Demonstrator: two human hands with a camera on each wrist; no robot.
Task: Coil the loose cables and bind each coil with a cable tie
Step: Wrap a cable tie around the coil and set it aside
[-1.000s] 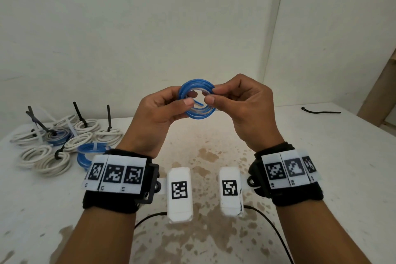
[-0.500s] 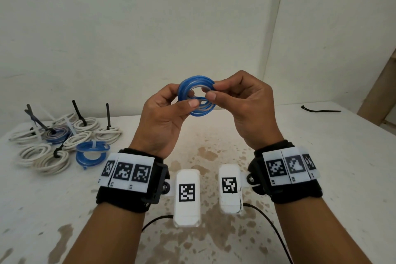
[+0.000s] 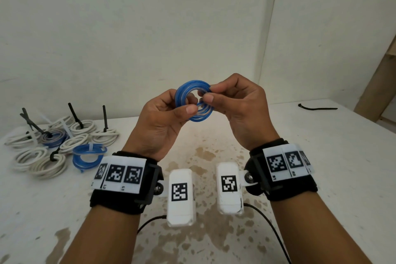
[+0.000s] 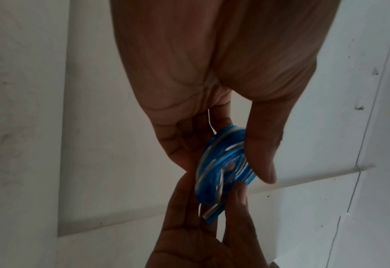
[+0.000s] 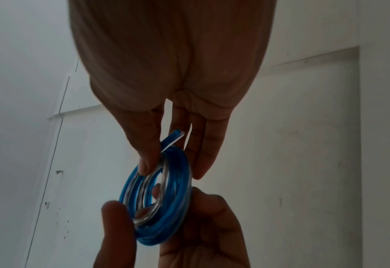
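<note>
The white, stained table (image 3: 321, 156) bore a cluster of tied coils (image 3: 55, 146) at its far left and a black tie (image 3: 317, 108) far right.

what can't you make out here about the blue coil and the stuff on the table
- Blue coil, head view: the left hand and right hand cover its sides, so any tie there is hidden.
- Free cable end, left wrist view: blurred; tucked or loose, cannot tell.
- Finished coils, head view: too small and overlapping to count.
- Black cable tie, head view: too small to tell its head.
</note>
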